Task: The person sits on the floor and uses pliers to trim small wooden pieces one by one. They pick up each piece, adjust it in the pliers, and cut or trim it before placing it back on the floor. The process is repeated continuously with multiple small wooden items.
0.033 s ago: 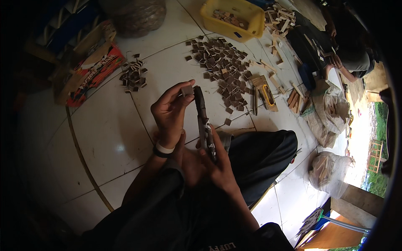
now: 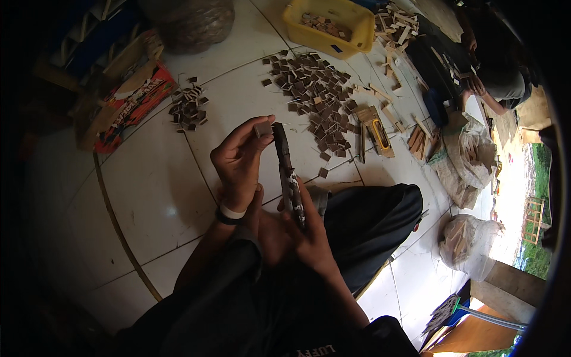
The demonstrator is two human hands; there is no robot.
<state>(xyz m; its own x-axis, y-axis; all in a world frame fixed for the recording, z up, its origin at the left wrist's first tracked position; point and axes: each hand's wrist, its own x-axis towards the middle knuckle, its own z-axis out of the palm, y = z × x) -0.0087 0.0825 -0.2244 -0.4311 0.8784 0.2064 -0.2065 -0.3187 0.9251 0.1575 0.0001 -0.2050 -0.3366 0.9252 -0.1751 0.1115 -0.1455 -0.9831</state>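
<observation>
**Small square chip pinched up against a knife blade**

Close in: left hand up over the lap, thumb & fingertips pinching one small brown square chip, flat, thin, dusty grey-brown face toward camera. Chip sits right at the tip of the knife, touching or just beside it, can't tell which. Right hand wrapped tight round the knife handle, long dark blade pointing up & away. One white band w/ dark strap on the left wrist. Dark trousers below, one knee out to the right.

Further out on the white tile floor: 2 heaps of the same brown chips, a small pile on the left, a big scatter in the middle, too many to count. One stray chip near the knee. One yellow-handled tool beside the scatter.

Far: 1 yellow tub w/ chips inside, loose pale wood sticks next to it, 2 clear bags at right. Another person's hands at top right.
</observation>
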